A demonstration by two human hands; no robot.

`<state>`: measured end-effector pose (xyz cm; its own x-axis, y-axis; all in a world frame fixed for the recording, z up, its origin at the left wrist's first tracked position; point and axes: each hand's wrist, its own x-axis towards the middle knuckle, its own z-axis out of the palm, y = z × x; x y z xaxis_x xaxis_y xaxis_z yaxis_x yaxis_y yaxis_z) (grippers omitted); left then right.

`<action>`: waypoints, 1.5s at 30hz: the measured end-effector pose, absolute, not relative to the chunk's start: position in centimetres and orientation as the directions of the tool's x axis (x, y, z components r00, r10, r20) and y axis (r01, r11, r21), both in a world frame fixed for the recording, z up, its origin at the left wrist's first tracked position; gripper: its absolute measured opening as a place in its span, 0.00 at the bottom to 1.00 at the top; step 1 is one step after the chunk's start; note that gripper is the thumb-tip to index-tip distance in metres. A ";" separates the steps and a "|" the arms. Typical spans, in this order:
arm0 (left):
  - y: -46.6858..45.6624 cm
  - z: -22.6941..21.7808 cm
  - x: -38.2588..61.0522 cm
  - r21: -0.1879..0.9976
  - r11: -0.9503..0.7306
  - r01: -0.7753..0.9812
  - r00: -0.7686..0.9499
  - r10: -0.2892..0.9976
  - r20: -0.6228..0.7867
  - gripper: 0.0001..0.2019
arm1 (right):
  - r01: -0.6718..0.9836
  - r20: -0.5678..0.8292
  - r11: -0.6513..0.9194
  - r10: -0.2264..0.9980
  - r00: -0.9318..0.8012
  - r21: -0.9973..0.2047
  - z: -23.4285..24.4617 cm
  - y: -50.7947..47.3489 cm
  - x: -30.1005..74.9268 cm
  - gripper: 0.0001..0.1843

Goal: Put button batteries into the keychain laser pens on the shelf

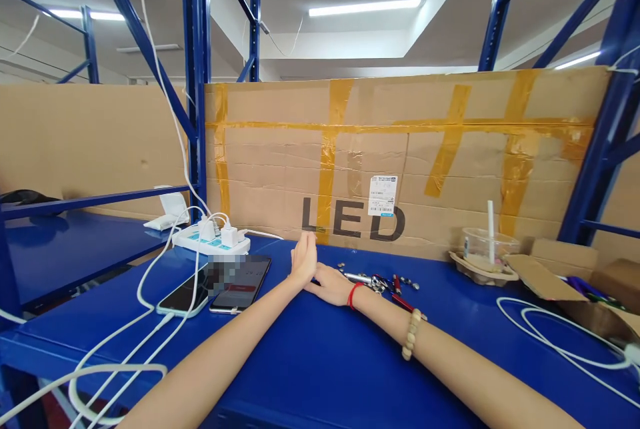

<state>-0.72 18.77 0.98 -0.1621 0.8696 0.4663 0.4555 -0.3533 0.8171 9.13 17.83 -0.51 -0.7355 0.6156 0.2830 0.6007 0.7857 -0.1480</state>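
Observation:
My left hand (304, 259) is raised over the table, its fingers together and seemingly stretched upward. Against its palm side rests my right hand (333, 284), with a red string on the wrist and a beaded bracelet (411, 334) further up the arm. The right fingers reach left and are partly hidden behind the left hand. I see nothing held in either hand. Just beyond the right wrist lies a loose pile of small metal parts (377, 283) with red-handled tools (401, 301). To the left of the hands lie two phones, a dark one (245, 285) and a light-edged one (183, 297).
A white power strip (213, 242) with chargers and cables stands at the back left. On the right are a clear plastic cup with a straw (491, 242) in a pulp tray, an open cardboard box (555, 275) and a coiled white cable (560, 349). A cardboard wall (280, 169) closes the back.

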 end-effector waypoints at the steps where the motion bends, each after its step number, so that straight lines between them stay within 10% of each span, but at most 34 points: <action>1: 18.7 1.0 -0.7 0.805 -0.362 0.470 -0.148 0.867 0.476 0.15 | 0.609 0.293 0.775 0.630 -0.719 -0.170 -0.6 17.8 9.3 0.21; 10: 17.3 1.2 -0.1 0.268 -0.542 0.797 0.231 0.683 0.693 0.13 | 0.514 0.507 0.742 0.670 -0.543 -0.430 2.8 17.4 15.5 0.14; 18: 17.3 0.9 0.1 0.003 -0.600 0.800 0.498 0.665 0.556 0.13 | 0.743 0.497 0.534 0.810 -0.311 -0.404 1.6 15.8 24.9 0.12; 31: 19.5 1.4 -2.7 0.206 -0.422 0.883 0.228 0.769 0.598 0.21 | 0.807 0.429 0.585 0.751 -0.502 -0.079 2.0 12.0 21.6 0.18; 38: 18.5 1.6 -3.7 0.028 -0.612 0.790 0.564 0.745 0.356 0.19 | 0.777 0.315 0.600 0.787 -0.531 -0.191 1.1 12.4 21.7 0.17; 45: 18.9 0.4 -2.9 0.155 -0.579 0.801 0.506 0.792 0.341 0.17 | 0.796 0.399 0.542 0.815 -0.420 -0.271 0.0 13.4 21.5 0.09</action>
<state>-2.86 18.88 0.41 0.5062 0.7920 0.3413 0.8007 -0.5786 0.1552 21.49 13.43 0.03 -0.4199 0.8153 0.3988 0.7956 0.5421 -0.2705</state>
